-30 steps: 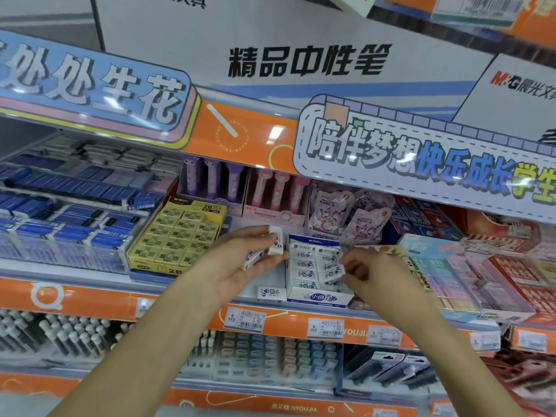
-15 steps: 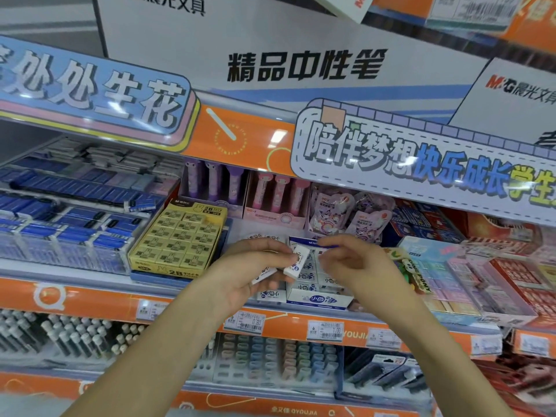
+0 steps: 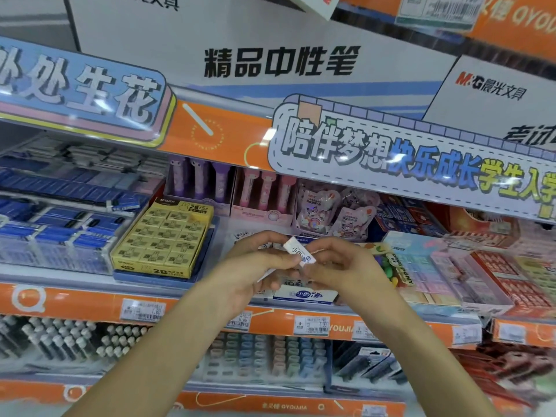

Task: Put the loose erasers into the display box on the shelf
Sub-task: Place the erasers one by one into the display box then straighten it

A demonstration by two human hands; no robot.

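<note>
One white eraser (image 3: 299,250) is pinched between the fingertips of both hands, tilted with its upper end toward the left and its printed sleeve facing the camera. It is held in the air just in front of, and above, the white display box (image 3: 304,294) on the middle shelf. The left hand (image 3: 255,267) is closed around more than this one piece: its thumb and forefinger are pressed on the eraser's lower end, and a second white edge is seen protruding below its palm, judged to be further loose stock, though the count cannot be told. The right hand (image 3: 343,266) is curled, its fingertips closed on the eraser's right end; nothing else is seen in it. The display box is largely hidden behind the hands; only its blue-lettered front wall is visible, so its fill level cannot be read. A yellow 2B eraser box (image 3: 162,236) is noted to the left, and a pastel pack (image 3: 421,260) to the right, both apart from the hands. Step in hand, as judged: one eraser is being passed from the left hand's supply to the right for placing. The next move calls for the left pinch to be released, the eraser to be turned flat to match the rows, and lowered into an open slot.
</note>
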